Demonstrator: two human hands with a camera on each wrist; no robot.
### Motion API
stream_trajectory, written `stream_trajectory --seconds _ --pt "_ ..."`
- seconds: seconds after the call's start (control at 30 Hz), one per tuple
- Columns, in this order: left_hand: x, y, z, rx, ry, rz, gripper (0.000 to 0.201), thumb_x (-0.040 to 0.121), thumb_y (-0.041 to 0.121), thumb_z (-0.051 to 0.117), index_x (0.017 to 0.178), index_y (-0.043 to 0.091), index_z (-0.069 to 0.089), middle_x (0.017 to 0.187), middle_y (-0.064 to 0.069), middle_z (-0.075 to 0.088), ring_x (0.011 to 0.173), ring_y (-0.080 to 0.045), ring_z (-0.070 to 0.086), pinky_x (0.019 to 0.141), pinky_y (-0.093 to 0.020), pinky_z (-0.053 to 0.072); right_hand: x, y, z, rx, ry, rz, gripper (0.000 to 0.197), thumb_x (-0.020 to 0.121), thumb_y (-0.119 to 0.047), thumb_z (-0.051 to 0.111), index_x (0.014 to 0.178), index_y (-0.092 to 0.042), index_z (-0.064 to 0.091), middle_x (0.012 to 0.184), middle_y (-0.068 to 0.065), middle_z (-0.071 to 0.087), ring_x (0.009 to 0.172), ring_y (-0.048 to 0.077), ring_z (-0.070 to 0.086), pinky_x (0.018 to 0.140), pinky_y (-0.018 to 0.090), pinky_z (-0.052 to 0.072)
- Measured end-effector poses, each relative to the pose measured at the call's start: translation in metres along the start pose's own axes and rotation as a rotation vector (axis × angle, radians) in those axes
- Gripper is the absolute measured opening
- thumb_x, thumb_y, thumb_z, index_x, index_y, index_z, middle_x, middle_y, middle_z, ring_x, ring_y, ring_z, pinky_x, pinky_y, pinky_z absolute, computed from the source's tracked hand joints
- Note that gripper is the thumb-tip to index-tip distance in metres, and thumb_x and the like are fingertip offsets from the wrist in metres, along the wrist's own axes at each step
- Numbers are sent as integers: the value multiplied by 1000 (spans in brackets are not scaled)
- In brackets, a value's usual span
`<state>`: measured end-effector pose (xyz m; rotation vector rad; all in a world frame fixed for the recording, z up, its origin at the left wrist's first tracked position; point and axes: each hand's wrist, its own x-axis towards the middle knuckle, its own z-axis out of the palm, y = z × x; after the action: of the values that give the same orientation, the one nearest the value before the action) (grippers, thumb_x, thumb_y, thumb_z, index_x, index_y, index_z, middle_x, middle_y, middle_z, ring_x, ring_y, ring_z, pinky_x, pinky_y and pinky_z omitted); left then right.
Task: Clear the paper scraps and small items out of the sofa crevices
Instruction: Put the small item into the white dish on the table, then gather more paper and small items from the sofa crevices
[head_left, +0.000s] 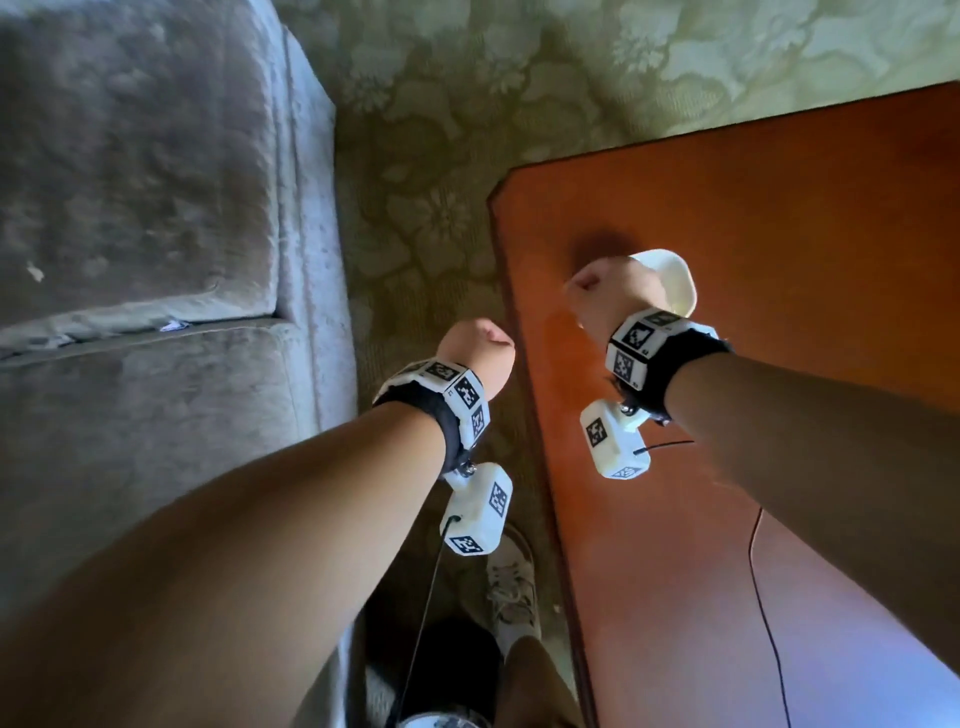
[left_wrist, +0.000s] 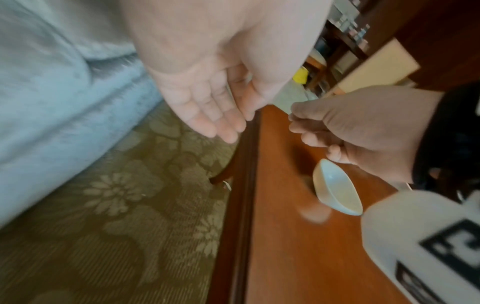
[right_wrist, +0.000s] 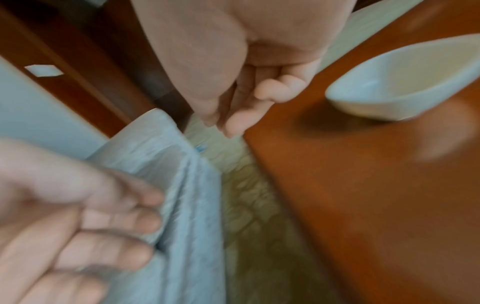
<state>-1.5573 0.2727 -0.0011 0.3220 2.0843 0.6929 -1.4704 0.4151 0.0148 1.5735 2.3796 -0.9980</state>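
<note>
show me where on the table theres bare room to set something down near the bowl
The wooden table is bare on the far side of the white bowl out to the carpet edge, and all along the near stretch toward the trailing cable. It is crowded only at the bowl, where the right hand hovers. The left hand hangs over the carpet strip beside the sofa.

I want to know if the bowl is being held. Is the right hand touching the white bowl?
Apart. The left wrist view shows the right hand above the white bowl, with table between.

A right hand is seen curled over the table edge, a white bowl just beside it.
</note>
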Motion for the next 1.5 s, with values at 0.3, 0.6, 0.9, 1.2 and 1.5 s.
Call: stream_trajectory --seconds 0.3,0.6,0.9,1.2,1.5 --pt "-102 -138 -149 -114 169 -241 29 96 5 40 115 3 62 124 -14 62 114 -29 59 89 -32 48 -148 -171 127 -131 -315 -515 29 87 -50 58 76 -25 68 72 -10 69 72 13 66 70 28 56" --pt "-289 -386 -261 -321 637 -432 28 91 16 46 97 4 71 98 -20 73 94 -34 68 84 -41 55 -379 -272 302 -333 -588 -927 24 87 -42 63 88 -21 73 87 -2 73 85 19 65 75 28 52" --pt "-446 -588 -234 -433 738 -578 21 91 11 46 93 9 67 99 -16 69 95 -36 64 77 -33 49 -544 -236 437 -575 -881 -998 23 86 -22 66 108 -19 65 91 -3 66 88 21 63 83 36 53" --pt "-411 -626 -177 -626 721 -481 20 88 10 47 96 15 65 93 -10 68 89 -30 64 78 -38 55 -518 -201 463 -1068 -881 -1302 64 88 -24 63 145 -34 36 136 7 45 117 31 52 91 33 42" --pt "-366 -617 -150 -717 775 -493 19 84 8 50 93 18 64 86 0 64 85 -23 63 71 -26 46 -477 -168 486 -1549 -711 -1790 134 60 -45 85 153 -18 -8 157 8 4 126 31 30 100 43 37"
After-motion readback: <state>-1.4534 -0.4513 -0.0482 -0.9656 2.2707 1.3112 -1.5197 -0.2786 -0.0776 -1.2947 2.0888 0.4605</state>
